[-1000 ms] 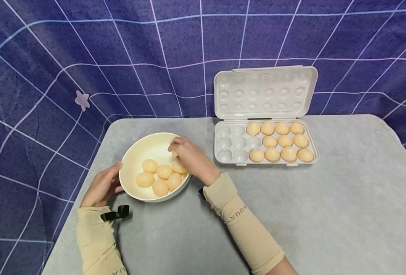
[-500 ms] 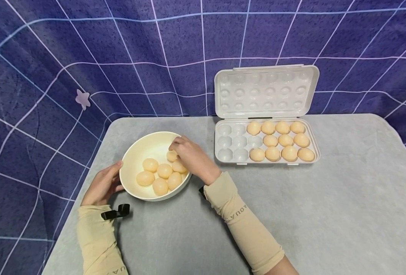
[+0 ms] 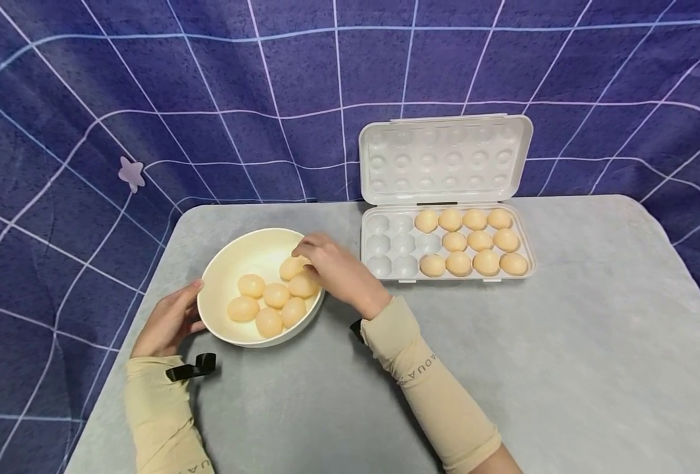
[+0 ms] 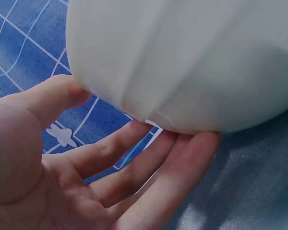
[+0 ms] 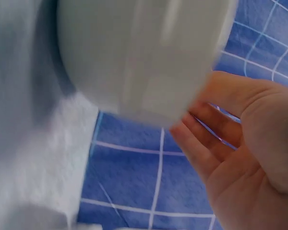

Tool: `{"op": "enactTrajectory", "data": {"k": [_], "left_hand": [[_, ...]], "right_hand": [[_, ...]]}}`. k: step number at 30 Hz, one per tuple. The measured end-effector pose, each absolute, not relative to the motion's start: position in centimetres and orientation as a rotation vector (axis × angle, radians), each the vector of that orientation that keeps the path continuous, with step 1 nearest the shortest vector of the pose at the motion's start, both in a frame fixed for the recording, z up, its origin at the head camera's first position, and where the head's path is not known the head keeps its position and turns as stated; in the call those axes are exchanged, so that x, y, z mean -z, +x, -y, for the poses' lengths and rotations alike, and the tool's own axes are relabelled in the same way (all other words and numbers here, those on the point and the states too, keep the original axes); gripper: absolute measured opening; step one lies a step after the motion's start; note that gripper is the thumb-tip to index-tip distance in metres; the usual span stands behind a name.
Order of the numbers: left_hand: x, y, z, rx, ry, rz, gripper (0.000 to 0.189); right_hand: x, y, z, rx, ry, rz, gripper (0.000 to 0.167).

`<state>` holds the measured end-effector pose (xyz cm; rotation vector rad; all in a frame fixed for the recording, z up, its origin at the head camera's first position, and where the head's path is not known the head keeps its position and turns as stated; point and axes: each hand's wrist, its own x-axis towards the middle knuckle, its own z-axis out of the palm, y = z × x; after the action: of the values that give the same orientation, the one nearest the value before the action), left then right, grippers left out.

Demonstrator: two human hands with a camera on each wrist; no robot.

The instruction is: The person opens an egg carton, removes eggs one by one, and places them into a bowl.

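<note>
A: Bowl [image 3: 222, 271]?
B: I'm gripping its nine o'clock side, left hand [image 3: 169, 321].
A: Right hand [image 3: 338, 270]?
B: Hanging over an egg [image 3: 291, 268] inside, two o'clock; can't tell if it's pinching. I'm favouring soft fingertips, no knocking.

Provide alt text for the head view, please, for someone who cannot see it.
A person's right hand reaches to an egg in a cream bowl of seven visible eggs, which the left hand holds. To the right, an open egg carton holds eleven more eggs.
</note>
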<state>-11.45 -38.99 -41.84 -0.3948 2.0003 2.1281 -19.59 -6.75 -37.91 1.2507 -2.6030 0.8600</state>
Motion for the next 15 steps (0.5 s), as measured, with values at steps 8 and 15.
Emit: {"op": "enactTrajectory", "data": {"k": [8, 15], "left_hand": [[41.9, -11.3, 39.5, -2.115, -0.381, -2.011, 0.015], [41.9, -11.4, 39.2, -2.115, -0.375, -2.003, 0.015]], "right_hand": [[36.6, -20.0, 4.1, -0.816, 1.185, 2.57, 0.025], [36.0, -20.5, 1.1, -0.784, 1.107, 2.587, 0.025]]}}
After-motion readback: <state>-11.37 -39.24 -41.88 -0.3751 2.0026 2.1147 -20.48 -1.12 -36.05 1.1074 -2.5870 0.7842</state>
